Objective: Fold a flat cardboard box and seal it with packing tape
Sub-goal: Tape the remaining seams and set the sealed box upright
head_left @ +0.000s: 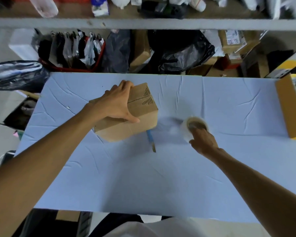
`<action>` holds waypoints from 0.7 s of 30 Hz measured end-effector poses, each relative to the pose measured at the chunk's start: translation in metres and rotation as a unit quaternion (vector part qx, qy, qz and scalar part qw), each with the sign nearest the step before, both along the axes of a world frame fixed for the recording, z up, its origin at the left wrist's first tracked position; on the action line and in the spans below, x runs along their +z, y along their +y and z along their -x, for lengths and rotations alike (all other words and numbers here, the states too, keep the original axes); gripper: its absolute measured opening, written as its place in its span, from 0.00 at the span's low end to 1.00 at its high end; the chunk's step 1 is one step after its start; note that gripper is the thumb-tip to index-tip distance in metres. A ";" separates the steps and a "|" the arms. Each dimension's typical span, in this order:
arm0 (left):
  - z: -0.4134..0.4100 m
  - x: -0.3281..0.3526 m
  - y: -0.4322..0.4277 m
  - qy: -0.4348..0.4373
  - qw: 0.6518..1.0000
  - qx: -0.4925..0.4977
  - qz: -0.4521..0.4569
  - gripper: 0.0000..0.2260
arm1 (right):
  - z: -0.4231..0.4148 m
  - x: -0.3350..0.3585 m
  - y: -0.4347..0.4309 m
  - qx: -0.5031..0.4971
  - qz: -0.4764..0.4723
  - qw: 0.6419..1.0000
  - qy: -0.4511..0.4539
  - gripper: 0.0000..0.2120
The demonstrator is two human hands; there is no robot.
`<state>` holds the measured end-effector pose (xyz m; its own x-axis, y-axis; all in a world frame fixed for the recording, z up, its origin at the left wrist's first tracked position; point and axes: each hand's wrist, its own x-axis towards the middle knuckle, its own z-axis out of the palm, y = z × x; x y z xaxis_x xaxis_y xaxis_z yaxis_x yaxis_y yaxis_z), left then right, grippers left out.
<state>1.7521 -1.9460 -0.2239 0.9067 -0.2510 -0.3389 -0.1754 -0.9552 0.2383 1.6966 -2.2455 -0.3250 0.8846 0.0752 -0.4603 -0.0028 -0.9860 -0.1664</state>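
Now left hand (116, 106) grips box (135, 117); right hand (203, 141) on tape (193, 127).

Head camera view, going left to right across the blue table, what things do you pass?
Left hand → cardboard box → blue-handled knife → tape roll with the right hand on it → open yellow-edged box.

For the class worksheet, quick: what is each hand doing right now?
Left hand: closed on the cardboard box.
Right hand: on the packing tape roll; grip unclear.
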 end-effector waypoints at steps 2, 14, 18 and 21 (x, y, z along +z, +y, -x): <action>0.002 0.002 0.000 0.009 1.000 0.006 0.006 0.46 | -0.009 0.015 0.004 -0.031 -0.042 0.998 -0.021 0.22; -0.011 0.022 -0.040 0.026 0.981 0.026 0.193 0.37 | -0.035 0.119 0.037 0.004 -0.169 0.983 -0.074 0.31; -0.013 0.023 -0.060 0.074 0.953 0.061 0.288 0.31 | -0.039 0.140 0.047 0.011 -0.177 0.978 -0.109 0.30; -0.011 0.028 -0.067 0.044 0.952 0.055 0.297 0.27 | -0.039 0.151 0.051 0.015 -0.189 0.973 -0.129 0.26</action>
